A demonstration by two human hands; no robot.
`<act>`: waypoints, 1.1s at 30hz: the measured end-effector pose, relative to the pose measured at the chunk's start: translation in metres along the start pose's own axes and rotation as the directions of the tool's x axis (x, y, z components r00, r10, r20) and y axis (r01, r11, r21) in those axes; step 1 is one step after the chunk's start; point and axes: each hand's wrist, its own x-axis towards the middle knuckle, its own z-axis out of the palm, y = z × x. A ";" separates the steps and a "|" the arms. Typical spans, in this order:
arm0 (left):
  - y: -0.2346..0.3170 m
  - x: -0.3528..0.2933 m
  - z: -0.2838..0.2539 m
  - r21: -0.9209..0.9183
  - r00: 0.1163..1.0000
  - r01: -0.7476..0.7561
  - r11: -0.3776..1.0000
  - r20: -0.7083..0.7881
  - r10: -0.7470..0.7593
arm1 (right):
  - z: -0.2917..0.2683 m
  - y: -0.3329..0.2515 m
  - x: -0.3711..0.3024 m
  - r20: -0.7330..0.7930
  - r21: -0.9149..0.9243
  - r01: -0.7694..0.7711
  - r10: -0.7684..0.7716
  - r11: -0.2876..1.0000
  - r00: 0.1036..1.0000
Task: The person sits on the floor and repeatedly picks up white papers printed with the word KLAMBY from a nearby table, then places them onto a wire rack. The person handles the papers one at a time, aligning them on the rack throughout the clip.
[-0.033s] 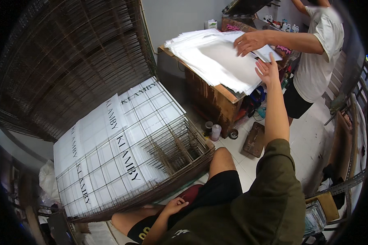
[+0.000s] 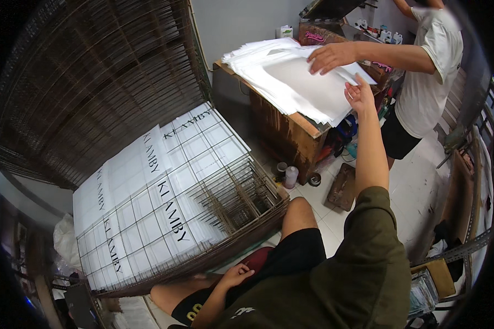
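My right hand [image 2: 360, 96] is raised at the right edge of a stack of white sheets [image 2: 313, 82] on a wooden table. Its fingers are apart and partly bent, with the fingertips by the raised edge of a sheet; no grip on it shows. My left hand [image 2: 237, 274] rests on my lap, fingers loosely bent and apart, nothing visible in it. A co-worker's hand [image 2: 332, 57] lies over the top of the stack. Left of me, printed white sheets [image 2: 132, 214] with dark lettering lie under the wires of a drying rack.
Raised wire racks [image 2: 104, 82] lean at the far left. The wooden table [image 2: 282, 137] stands ahead, with a bottle [image 2: 291, 176] on the floor below it. A brown box [image 2: 341, 187] sits on the tiles. The co-worker [image 2: 428, 88] stands at the right.
The fingers of my right hand have bent more. The co-worker's hand has shifted slightly left over the stack, and the sheet's right edge has moved a little. My left hand stays put.
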 end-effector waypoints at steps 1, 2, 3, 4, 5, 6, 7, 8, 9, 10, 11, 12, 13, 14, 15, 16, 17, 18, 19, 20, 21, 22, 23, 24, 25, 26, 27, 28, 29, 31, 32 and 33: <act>0.010 -0.001 -0.001 -0.029 0.999 -0.035 0.999 0.016 0.035 | -0.005 0.004 0.001 0.062 -0.017 0.007 -0.006 1.000 0.998; 0.018 -0.004 -0.001 -0.065 0.998 -0.059 0.996 0.021 0.060 | -0.004 0.017 -0.007 0.131 -0.035 0.001 0.003 0.999 0.991; 0.028 -0.006 -0.002 -0.103 0.996 -0.085 0.991 0.025 0.088 | -0.001 0.029 -0.021 0.200 -0.054 0.000 0.011 0.999 0.980; 0.045 -0.009 -0.006 -0.122 0.988 -0.142 0.982 0.050 0.149 | 0.015 0.040 -0.058 0.270 -0.015 -0.020 0.023 1.000 0.963; 0.074 -0.010 -0.013 -0.139 0.970 -0.214 0.967 0.086 0.227 | 0.015 0.050 -0.075 0.269 -0.005 -0.004 0.005 1.000 0.963; 0.105 -0.012 -0.021 -0.164 0.947 -0.280 0.946 0.116 0.301 | 0.015 0.061 -0.090 0.272 -0.001 0.008 -0.008 1.000 0.962; 0.144 -0.008 -0.031 -0.153 0.922 -0.340 0.928 0.140 0.361 | 0.009 0.067 -0.103 0.261 -0.002 0.030 -0.028 1.000 0.965; 0.178 0.000 -0.037 -0.170 0.882 -0.443 0.880 0.095 0.462 | 0.005 0.079 -0.114 0.220 0.011 0.048 -0.049 0.999 0.974; 0.209 0.009 -0.047 -0.225 0.867 -0.469 0.854 0.066 0.494 | 0.006 0.094 -0.127 0.185 0.031 0.056 -0.061 0.998 0.981; 0.231 0.025 -0.053 -0.311 0.844 -0.512 0.801 -0.009 0.536 | 0.018 0.109 -0.152 0.185 0.069 0.071 -0.083 0.995 0.979; 0.250 0.044 -0.058 -0.431 0.824 -0.546 0.718 -0.120 0.554 | 0.034 0.121 -0.182 0.187 0.111 0.085 -0.104 0.990 0.977; 0.290 0.042 -0.065 -0.523 0.821 -0.547 0.654 -0.184 0.540 | 0.045 0.127 -0.207 0.189 0.141 0.099 -0.125 0.985 0.974; 0.328 0.033 -0.078 -0.583 0.879 -0.465 0.666 -0.212 0.428 | 0.055 0.133 -0.228 0.192 0.173 0.109 -0.142 0.979 0.971; 0.353 0.040 -0.082 -0.584 0.911 -0.407 0.702 -0.205 0.357 | 0.060 0.139 -0.241 0.173 0.182 0.160 -0.192 0.970 0.966; 0.374 0.038 -0.083 -0.629 0.883 -0.465 0.623 -0.283 0.374 | 0.069 0.137 -0.260 0.172 0.206 0.171 -0.208 0.963 0.963; 0.385 0.042 -0.082 -0.627 0.845 -0.531 0.570 -0.343 0.410 | 0.078 0.137 -0.275 0.156 0.201 0.217 -0.249 0.955 0.956; 0.391 0.042 -0.084 -0.617 0.802 -0.594 0.516 -0.405 0.439 | 0.086 0.137 -0.290 0.142 0.198 0.257 -0.287 0.946 0.947; 0.394 0.037 -0.088 -0.586 0.760 -0.649 0.486 -0.470 0.449 | 0.090 0.137 -0.305 0.138 0.082 0.372 -0.380 0.925 0.915; 0.396 0.029 -0.092 -0.549 0.713 -0.701 0.455 -0.535 0.454 | 0.093 0.139 -0.320 0.150 -0.034 0.477 -0.467 0.878 0.871; 0.398 0.018 -0.097 -0.503 0.657 -0.753 0.424 -0.603 0.452 | 0.093 0.142 -0.333 0.179 -0.141 0.570 -0.545 0.810 0.819; 0.403 0.005 -0.105 -0.451 0.568 -0.823 0.345 -0.659 0.493 | 0.084 0.165 -0.330 0.308 -0.089 0.842 -0.789 0.532 0.531; 0.402 -0.011 -0.118 -0.495 0.577 -0.815 0.301 -0.649 0.497 | 0.074 0.186 -0.336 0.424 0.033 0.818 -0.749 0.574 0.509; 0.400 -0.030 -0.136 -0.534 0.583 -0.806 0.256 -0.641 0.500 | 0.072 0.200 -0.346 0.533 0.151 0.769 -0.707 0.621 0.465; 0.398 -0.047 -0.155 -0.549 0.602 -0.795 0.260 -0.656 0.456 | 0.059 0.221 -0.340 0.577 0.159 0.251 -0.296 0.955 0.761; 0.396 -0.063 -0.175 -0.568 0.620 -0.782 0.258 -0.665 0.415 | 0.050 0.234 -0.331 0.616 0.123 -0.357 0.211 0.926 0.759; 0.391 -0.084 -0.196 -0.569 0.620 -0.781 0.256 -0.658 0.429 | 0.049 0.238 -0.326 0.624 0.142 -0.655 0.446 0.743 0.641; 0.383 -0.101 -0.216 -0.575 0.623 -0.778 0.254 -0.648 0.439 | 0.047 0.244 -0.320 0.686 0.164 -0.748 0.471 0.643 0.555; 0.379 -0.124 -0.233 -0.580 0.619 -0.775 0.251 -0.616 0.487 | 0.045 0.239 -0.316 0.735 0.166 -0.815 0.481 0.555 0.477; 0.370 -0.145 -0.249 -0.586 0.614 -0.771 0.248 -0.584 0.531 | 0.043 0.238 -0.311 0.774 0.154 -0.855 0.478 0.495 0.416; 0.344 -0.187 -0.273 -0.543 0.620 -0.780 0.309 -0.612 0.490 | 0.042 0.239 -0.313 0.809 0.082 -0.896 0.496 0.436 0.316; 0.327 -0.206 -0.281 -0.579 0.620 -0.776 0.250 -0.631 0.467 | 0.045 0.251 -0.317 0.814 0.033 -0.913 0.520 0.407 0.261; 0.311 -0.224 -0.286 -0.578 0.620 -0.778 0.244 -0.647 0.444 | 0.049 0.252 -0.321 0.817 -0.009 -0.913 0.530 0.408 0.229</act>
